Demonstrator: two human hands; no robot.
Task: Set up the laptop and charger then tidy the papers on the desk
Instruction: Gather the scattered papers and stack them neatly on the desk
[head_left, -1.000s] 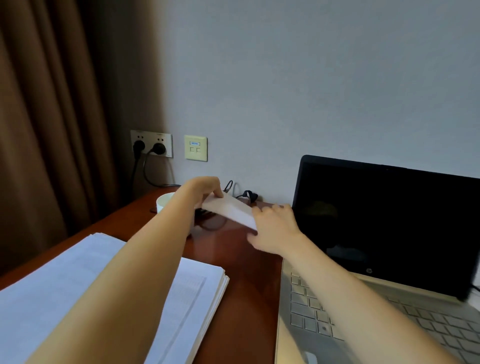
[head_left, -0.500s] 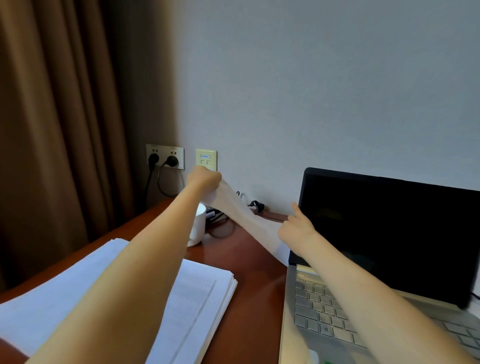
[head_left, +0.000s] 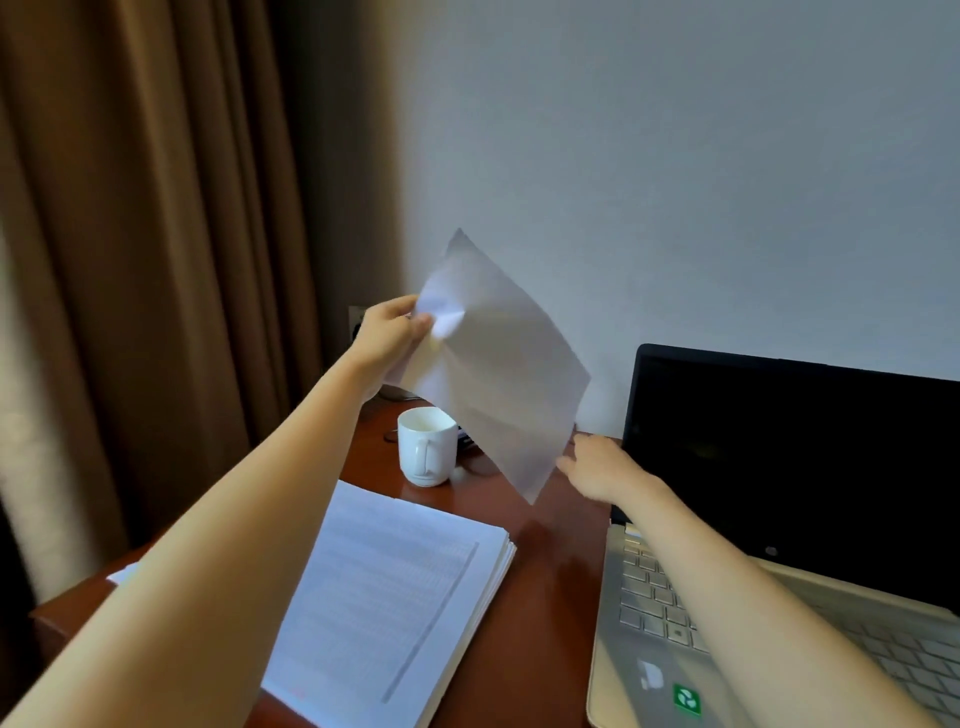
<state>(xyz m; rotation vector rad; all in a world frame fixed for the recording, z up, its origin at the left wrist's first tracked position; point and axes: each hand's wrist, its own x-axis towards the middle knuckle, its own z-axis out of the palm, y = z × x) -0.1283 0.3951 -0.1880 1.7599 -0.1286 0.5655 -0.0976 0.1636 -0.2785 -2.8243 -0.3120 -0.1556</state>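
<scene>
Pinching a paper sheet (head_left: 493, 374) aloft, left hand (head_left: 389, 332) grips; right hand (head_left: 602, 467) hovers slack, empty.

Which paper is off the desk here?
The single loose sheet, pinched in the air by the left hand; the thick printed stack lies flat on the desk.
</scene>
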